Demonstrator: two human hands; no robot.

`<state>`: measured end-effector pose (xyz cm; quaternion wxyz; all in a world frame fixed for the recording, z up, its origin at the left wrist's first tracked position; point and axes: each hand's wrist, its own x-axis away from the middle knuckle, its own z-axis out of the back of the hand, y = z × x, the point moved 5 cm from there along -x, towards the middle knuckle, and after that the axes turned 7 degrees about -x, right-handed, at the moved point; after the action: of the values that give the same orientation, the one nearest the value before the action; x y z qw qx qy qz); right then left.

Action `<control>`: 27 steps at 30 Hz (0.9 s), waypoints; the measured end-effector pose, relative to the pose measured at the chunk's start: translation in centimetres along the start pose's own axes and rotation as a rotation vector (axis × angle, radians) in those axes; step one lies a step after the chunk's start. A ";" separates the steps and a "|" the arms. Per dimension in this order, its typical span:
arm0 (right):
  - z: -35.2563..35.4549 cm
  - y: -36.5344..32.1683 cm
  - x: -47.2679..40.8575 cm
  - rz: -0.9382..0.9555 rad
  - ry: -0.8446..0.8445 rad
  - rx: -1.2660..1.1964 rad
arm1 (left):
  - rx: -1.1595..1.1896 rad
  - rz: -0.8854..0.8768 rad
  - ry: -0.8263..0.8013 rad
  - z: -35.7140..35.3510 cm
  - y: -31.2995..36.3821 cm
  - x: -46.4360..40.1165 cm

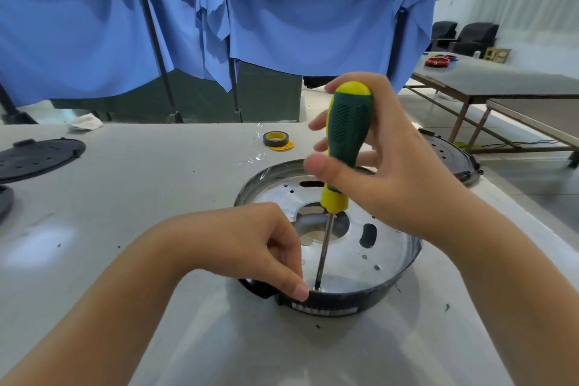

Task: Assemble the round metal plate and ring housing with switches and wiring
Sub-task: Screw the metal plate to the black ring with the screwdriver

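A round silver metal plate [351,257] with holes and slots lies inside a black ring housing [360,301] on the white table. My right hand [385,166] grips the green and yellow handle of a screwdriver [347,131], held nearly upright. Its tip stands on a screw [317,288] at the plate's near edge. My left hand [269,244] rests on the housing's near-left rim, its curled fingers beside the shaft close to the tip. Switches and wiring are not visible.
A roll of black tape [275,138] with a yellow core lies at the table's far side. Black round covers sit at the far left [37,158] and behind my right wrist [454,157]. Blue cloth hangs behind. Other tables stand at the right.
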<state>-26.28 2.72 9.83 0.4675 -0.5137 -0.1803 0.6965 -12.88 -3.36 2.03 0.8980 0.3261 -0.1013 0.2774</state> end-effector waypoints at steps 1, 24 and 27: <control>-0.2 -0.3 0.1 0.002 -0.009 -0.075 | -0.001 -0.002 -0.002 0.0 0.0 0.0; 1.5 -2.9 -1.9 -0.151 -0.241 0.161 | -0.037 -0.015 0.013 0.1 0.0 -0.1; 1.5 -3.9 -2.1 -0.102 -0.337 -0.015 | -0.032 -0.014 0.010 0.1 0.0 -0.1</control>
<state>-25.74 3.26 14.43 0.4616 -0.3833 -0.2871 0.7467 -12.96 -3.46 2.09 0.9055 0.3111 -0.0988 0.2712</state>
